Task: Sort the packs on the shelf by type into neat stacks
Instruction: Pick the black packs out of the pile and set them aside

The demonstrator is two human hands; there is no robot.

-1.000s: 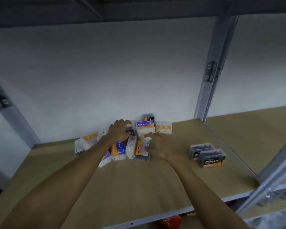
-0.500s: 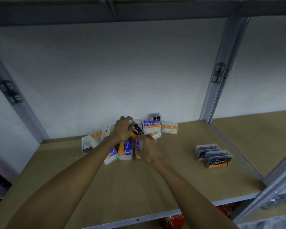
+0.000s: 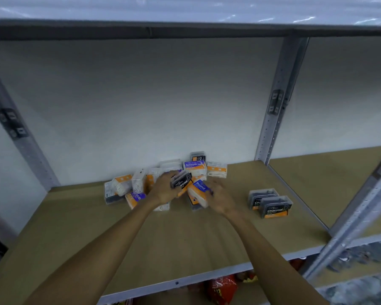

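- I see the black Charcoal pack [image 3: 181,181] lifted in the left hand [image 3: 165,190], fingers closed round its left end; its long axis tilts up toward the right, label face toward me.
- My right hand [image 3: 220,198] is wrapped on a white Round pack [image 3: 198,193], its long axis running from upper left down to lower right, just beside and below the black one.
- Behind and left of both hands lies the jumbled pile of packs [image 3: 139,186], reaching the back wall; a Smooth pack [image 3: 195,166] sits just beyond the fingertips.
- Right of my right hand, well apart, two Charcoal packs [image 3: 271,202] lie flat, overlapping.
- The wooden shelf [image 3: 141,249] is bare from my wrists to its front edge, and also right of the stacked pair up to the upright post [image 3: 275,119].
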